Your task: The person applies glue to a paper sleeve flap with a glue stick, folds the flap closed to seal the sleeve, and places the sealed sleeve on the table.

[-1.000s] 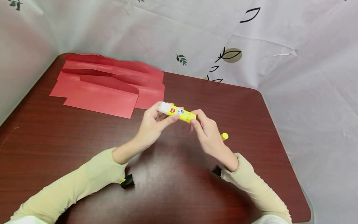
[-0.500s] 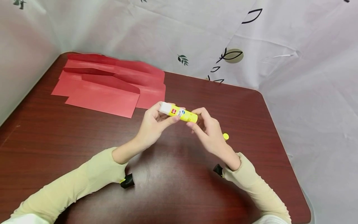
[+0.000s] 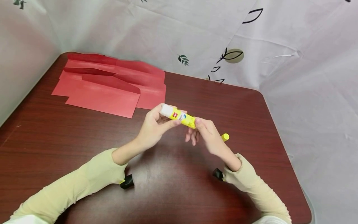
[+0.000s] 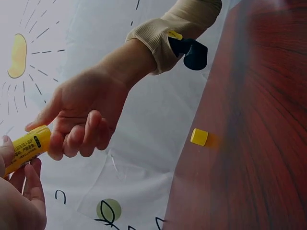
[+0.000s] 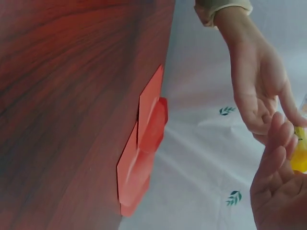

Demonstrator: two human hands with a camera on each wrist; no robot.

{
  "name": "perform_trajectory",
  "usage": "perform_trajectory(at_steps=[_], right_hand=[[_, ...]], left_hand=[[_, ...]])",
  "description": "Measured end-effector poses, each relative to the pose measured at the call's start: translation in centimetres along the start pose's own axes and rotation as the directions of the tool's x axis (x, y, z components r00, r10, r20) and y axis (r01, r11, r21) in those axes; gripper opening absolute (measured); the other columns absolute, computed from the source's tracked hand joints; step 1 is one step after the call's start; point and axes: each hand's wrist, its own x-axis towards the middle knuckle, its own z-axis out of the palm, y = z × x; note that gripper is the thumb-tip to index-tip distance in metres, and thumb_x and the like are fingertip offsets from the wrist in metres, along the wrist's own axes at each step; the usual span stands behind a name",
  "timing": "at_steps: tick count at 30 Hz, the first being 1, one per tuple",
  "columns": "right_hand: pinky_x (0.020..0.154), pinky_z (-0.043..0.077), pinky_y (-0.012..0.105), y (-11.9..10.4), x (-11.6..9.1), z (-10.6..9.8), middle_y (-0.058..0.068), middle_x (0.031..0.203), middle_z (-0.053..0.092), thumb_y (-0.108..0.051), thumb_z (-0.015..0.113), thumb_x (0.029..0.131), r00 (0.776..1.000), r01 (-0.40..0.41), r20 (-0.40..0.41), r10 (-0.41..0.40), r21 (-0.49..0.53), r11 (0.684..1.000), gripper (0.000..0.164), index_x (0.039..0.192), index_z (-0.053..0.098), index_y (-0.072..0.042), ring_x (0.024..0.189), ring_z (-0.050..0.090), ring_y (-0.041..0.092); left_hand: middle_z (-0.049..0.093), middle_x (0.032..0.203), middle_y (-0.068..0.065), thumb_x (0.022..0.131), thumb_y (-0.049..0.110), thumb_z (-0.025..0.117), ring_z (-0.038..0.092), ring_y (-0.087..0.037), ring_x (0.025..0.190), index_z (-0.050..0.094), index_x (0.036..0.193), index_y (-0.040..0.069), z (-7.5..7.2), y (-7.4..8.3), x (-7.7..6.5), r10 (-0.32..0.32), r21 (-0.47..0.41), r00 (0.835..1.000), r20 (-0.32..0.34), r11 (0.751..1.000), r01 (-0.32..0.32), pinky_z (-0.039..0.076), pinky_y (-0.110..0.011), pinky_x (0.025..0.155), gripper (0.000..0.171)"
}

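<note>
A yellow glue stick (image 3: 183, 118) with a white end is held above the table, tilted so its white end points up and left. My left hand (image 3: 151, 129) grips it around the middle, thumb along the front. At the lower yellow end, my right hand (image 3: 210, 137) pinches the base between thumb and index finger, its other fingers curled below. The left wrist view shows that end of the glue stick (image 4: 31, 146) against the right thumb and forefinger. Just beyond the right wrist, a yellow cap (image 3: 225, 137) rests on the table.
Several red envelopes (image 3: 103, 96) with raised flaps lie overlapping at the table's back left. The dark wooden table (image 3: 179, 186) has rounded corners. White patterned sheeting (image 3: 307, 93) stands around its back and sides.
My right hand has turned about the glue stick's base: its thumb moved up onto the end and its fingers swung beneath. The left hand keeps its hold, and the stick shifted slightly right and down.
</note>
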Motion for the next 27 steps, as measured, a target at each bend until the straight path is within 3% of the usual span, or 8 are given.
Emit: perform_trajectory(at_steps=[5, 9, 12, 15, 19, 21, 24, 27], right_hand=[[0.046, 0.047, 0.031, -0.1, -0.1, 0.3, 0.004, 0.083, 0.066, -0.041, 0.039, 0.103, 0.997, 0.067, -0.036, -0.063, 0.128, 0.99, 0.041, 0.11, 0.048, -0.002, 0.055, 0.059, 0.021], [0.045, 0.047, 0.028, -0.2, -0.1, 0.6, -0.006, 0.086, 0.067, -0.033, 0.048, 0.101, 0.995, 0.1, -0.031, -0.095, 0.263, 0.96, 0.023, 0.108, 0.045, -0.01, 0.058, 0.06, 0.012], [0.049, 0.048, 0.023, -0.4, 0.0, 0.7, -0.006, 0.086, 0.068, -0.027, 0.05, 0.101, 0.999, 0.051, -0.011, -0.05, 0.356, 0.933, 0.013, 0.104, 0.045, -0.015, 0.06, 0.059, 0.01], [0.057, 0.05, 0.02, -0.5, 0.1, 0.7, -0.004, 0.085, 0.065, -0.025, 0.053, 0.099, 0.999, -0.045, 0.013, 0.044, 0.467, 0.883, 0.011, 0.101, 0.047, -0.015, 0.063, 0.057, 0.009], [0.069, 0.052, 0.019, -0.6, 0.1, 0.8, -0.003, 0.087, 0.062, -0.026, 0.058, 0.097, 0.991, -0.13, 0.047, 0.126, 0.578, 0.805, 0.015, 0.101, 0.049, -0.015, 0.072, 0.058, 0.007], [0.072, 0.052, 0.019, -0.5, 0.1, 0.9, -0.003, 0.087, 0.062, -0.025, 0.059, 0.096, 0.99, -0.132, 0.046, 0.131, 0.603, 0.787, 0.016, 0.103, 0.049, -0.015, 0.076, 0.059, 0.008], [0.073, 0.052, 0.019, -0.3, 0.2, 1.0, -0.003, 0.087, 0.064, -0.024, 0.059, 0.096, 0.992, -0.106, 0.011, 0.126, 0.611, 0.784, 0.016, 0.104, 0.049, -0.014, 0.08, 0.06, 0.008], [0.071, 0.053, 0.019, -0.1, 0.2, 0.9, -0.003, 0.086, 0.065, -0.023, 0.058, 0.097, 0.993, -0.078, -0.024, 0.115, 0.601, 0.796, 0.015, 0.105, 0.049, -0.014, 0.079, 0.061, 0.008]], left_hand=[[0.073, 0.108, -0.005, 0.08, -0.002, 0.074, 0.069, -0.01, 0.094, 0.053, 0.109, -0.009, 0.0, 0.1, -0.1, 0.02, -0.031, 1.0, 0.009, 0.999, -0.02, 0.056, -0.023, 0.079, 0.036], [0.074, 0.105, 0.003, 0.079, -0.002, 0.074, 0.069, -0.01, 0.093, 0.054, 0.107, -0.009, 0.0, 0.1, -0.1, 0.02, -0.042, 0.999, 0.026, 0.999, -0.018, 0.056, -0.022, 0.079, 0.035], [0.074, 0.103, 0.008, 0.079, -0.002, 0.075, 0.069, -0.009, 0.093, 0.054, 0.105, -0.008, -0.2, 0.2, -0.1, 0.008, -0.032, 0.999, 0.04, 0.999, -0.007, 0.055, -0.021, 0.078, 0.034], [0.074, 0.104, 0.007, 0.078, -0.001, 0.075, 0.068, -0.009, 0.092, 0.054, 0.106, -0.007, -0.5, 0.2, 0.1, -0.017, -0.03, 0.998, 0.062, 0.999, 0.019, 0.054, -0.02, 0.077, 0.036], [0.073, 0.11, -0.003, 0.078, -0.002, 0.075, 0.068, -0.011, 0.096, 0.053, 0.111, -0.007, -0.9, 0.3, 0.2, -0.052, -0.04, 0.993, 0.106, 0.998, 0.056, 0.055, -0.022, 0.081, 0.04], [0.07, 0.116, -0.011, 0.078, -0.004, 0.074, 0.067, -0.014, 0.1, 0.053, 0.117, -0.007, -1.2, 0.4, 0.3, -0.062, -0.032, 0.989, 0.134, 0.997, 0.067, 0.055, -0.026, 0.085, 0.044], [0.063, 0.127, -0.015, 0.079, -0.005, 0.073, 0.066, -0.019, 0.104, 0.053, 0.127, 0.0, -1.7, 0.6, 0.3, -0.086, 0.028, 0.982, 0.166, 0.996, 0.082, 0.055, -0.033, 0.089, 0.052], [0.06, 0.133, -0.011, 0.08, -0.003, 0.073, 0.065, -0.02, 0.106, 0.048, 0.137, 0.008, -2.5, 0.7, 0.1, -0.113, 0.115, 0.981, 0.158, 0.989, 0.096, 0.053, -0.038, 0.093, 0.063]])
